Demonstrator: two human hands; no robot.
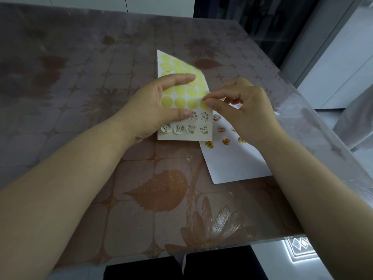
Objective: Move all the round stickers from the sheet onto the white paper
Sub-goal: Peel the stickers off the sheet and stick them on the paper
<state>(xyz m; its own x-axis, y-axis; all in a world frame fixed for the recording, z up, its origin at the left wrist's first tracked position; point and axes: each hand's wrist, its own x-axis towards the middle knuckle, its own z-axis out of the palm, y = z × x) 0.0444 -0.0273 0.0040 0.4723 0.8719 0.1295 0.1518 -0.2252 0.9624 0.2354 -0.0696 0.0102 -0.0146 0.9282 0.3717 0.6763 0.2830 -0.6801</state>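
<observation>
Covering the table [80, 98], a glossy floral plastic cloth is giving you a flat work surface, and your left hand [153, 106] is clamping the sticker sheet [181, 93] between thumb and fingers, tilting it so its edge is reachable. Your right hand [240, 106] is narrowing thumb and forefinger at that right edge, seemingly peeling a round sticker [204, 116]; I can't tell whether one is gripped. Rightmost, the white paper [232, 162] is lying just beside, already bearing several placed stickers [226, 141].

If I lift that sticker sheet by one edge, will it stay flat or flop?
Probably flop: the sticker sheet already curls up at its far right corner under the left hand. It looks thin and light, so it may slide on the glossy table cover unless pinned.
</observation>
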